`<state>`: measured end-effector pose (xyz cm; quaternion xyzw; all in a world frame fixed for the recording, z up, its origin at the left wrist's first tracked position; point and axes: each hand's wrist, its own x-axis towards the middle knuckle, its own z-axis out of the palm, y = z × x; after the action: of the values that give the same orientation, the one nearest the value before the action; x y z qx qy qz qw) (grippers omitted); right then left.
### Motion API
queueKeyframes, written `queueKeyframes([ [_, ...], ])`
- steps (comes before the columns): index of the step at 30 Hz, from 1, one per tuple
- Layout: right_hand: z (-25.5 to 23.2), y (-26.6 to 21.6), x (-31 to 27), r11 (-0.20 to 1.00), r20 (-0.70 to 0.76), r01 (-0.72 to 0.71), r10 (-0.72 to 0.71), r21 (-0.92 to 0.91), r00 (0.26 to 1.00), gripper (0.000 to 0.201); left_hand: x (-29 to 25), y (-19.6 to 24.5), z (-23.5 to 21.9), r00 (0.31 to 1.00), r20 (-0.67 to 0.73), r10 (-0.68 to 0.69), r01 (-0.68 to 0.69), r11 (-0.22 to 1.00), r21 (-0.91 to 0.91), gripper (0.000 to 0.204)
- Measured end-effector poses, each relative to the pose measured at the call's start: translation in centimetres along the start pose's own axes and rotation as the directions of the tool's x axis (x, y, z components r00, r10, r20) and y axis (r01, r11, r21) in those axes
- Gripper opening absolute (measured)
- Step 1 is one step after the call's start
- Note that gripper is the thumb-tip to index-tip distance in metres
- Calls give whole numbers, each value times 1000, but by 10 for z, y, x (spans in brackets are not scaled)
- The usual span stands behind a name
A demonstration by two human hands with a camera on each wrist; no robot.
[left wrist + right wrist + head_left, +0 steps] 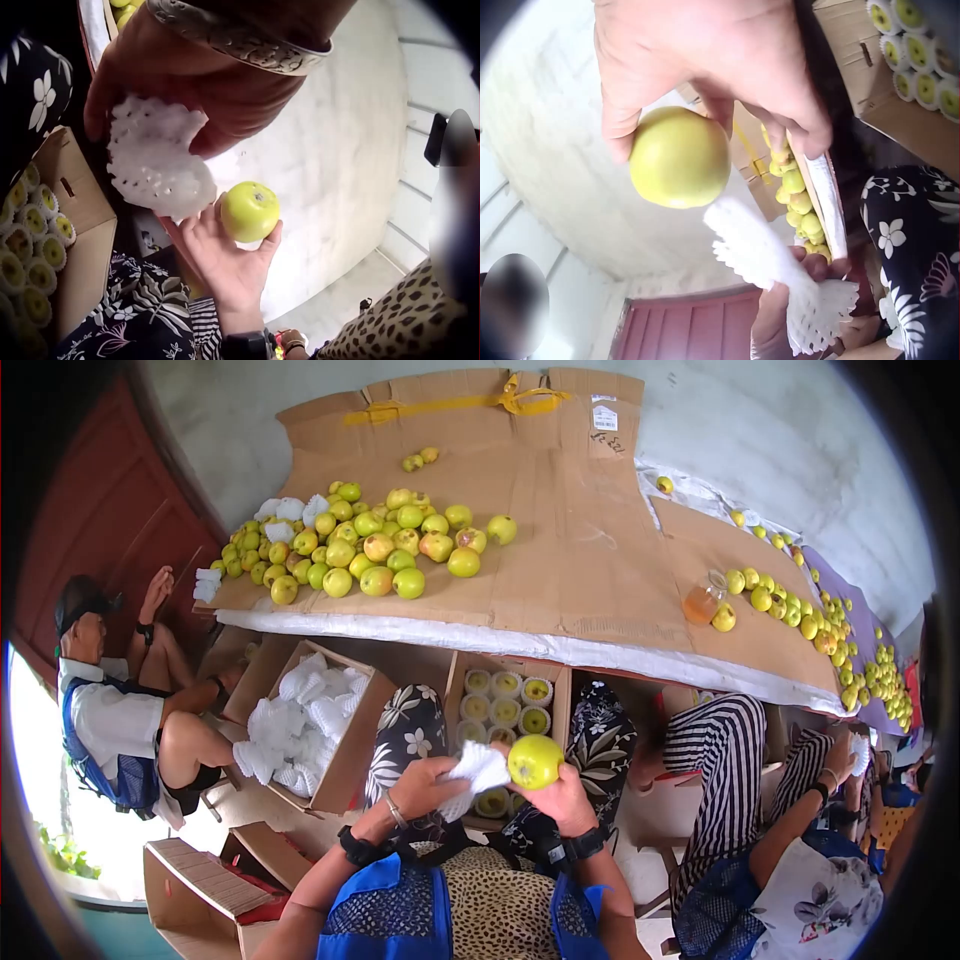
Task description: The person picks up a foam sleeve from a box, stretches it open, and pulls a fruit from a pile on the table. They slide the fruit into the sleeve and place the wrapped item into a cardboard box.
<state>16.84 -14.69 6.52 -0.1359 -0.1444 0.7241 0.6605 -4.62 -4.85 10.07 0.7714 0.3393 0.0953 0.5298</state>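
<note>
My right hand [556, 802] holds a yellow-green apple [535, 762] between thumb and fingers, over my lap. Close beside it, my left hand [420, 788] grips a white foam net sleeve [476, 770]. In the right wrist view the sleeve [759, 247] hangs from the left hand with its upper end right at the bare apple [679, 157]. The left wrist view has the apple [250, 211] resting against the right fingers [201, 238], its stem or blossom end facing up. Between my knees sits a cardboard box [562, 695] of apples in foam sleeves [505, 712].
On the cardboard-covered table [570, 540] lies a large pile of loose apples [375, 550]. More apples [790, 605] and a glass jar [705, 600] are at right. A box [372, 710] of foam sleeves [310, 720] stands left. People sit on both sides.
</note>
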Motion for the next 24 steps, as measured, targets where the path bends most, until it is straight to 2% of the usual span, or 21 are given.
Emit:
queueKeyframes([
  [1,-11,11,-7,997,-37,-22,25,77,999,65,-1,-4,-1,1000,31,-4,7,995,-99,30],
  [3,-22,25,-16,996,-98,-84,85,10,992,64,3,-8,-5,995,97,4,24,956,-291,29],
  [5,-21,33,-20,994,-124,-94,101,63,987,64,9,-24,-9,1000,-21,8,-15,922,-388,38],
  [7,-24,39,-25,993,-139,-84,95,86,986,64,12,-20,-16,999,-11,44,-45,982,-182,38],
  [8,-32,41,-26,991,-101,-58,71,124,992,65,14,-20,-12,976,-196,100,-114,991,-63,36],
  [9,-34,38,-25,996,-128,-12,24,92,992,65,16,-20,-5,914,-368,171,-158,985,67,34],
  [10,-36,37,-23,998,-149,31,-22,61,989,65,18,-19,1,816,-519,252,-168,964,204,33],
  [11,-37,37,-21,997,-168,72,-65,35,984,65,21,-18,2,872,-464,158,-169,985,17,31],
  [12,-35,37,-11,987,-221,116,-139,-114,965,64,21,-21,3,923,-382,57,-133,975,-178,30],
  [13,-31,38,-6,963,-159,142,-181,-229,970,63,21,-17,9,962,-270,-28,-76,927,-367,28],
  [14,-32,41,-1,961,-139,121,-160,-249,977,63,24,-10,15,987,-158,12,-83,886,-456,22],
  [15,-35,46,-1,959,-133,96,-135,-265,982,63,31,-2,21,990,-137,42,-96,903,-419,18],
  [17,-30,54,4,985,-133,133,-148,-114,980,65,44,-16,31,996,-72,-55,-18,657,-754,16],
  [19,-24,51,6,987,-130,122,-109,102,985,64,48,-27,36,988,-154,-22,-103,653,-750,13],
  [20,-26,52,3,984,-130,117,-99,134,987,64,45,-31,35,993,-113,-38,-59,667,-743,16],
  [21,-30,55,0,985,-145,121,-102,125,984,62,43,-32,36,994,-108,-15,-65,718,-693,16],
  [23,-30,55,-4,991,-197,129,-122,21,973,60,42,-36,34,998,-26,-51,18,721,-693,21],
  [24,-31,54,-4,991,-219,129,-118,34,969,60,42,-34,31,994,20,-105,85,663,-744,23],
])
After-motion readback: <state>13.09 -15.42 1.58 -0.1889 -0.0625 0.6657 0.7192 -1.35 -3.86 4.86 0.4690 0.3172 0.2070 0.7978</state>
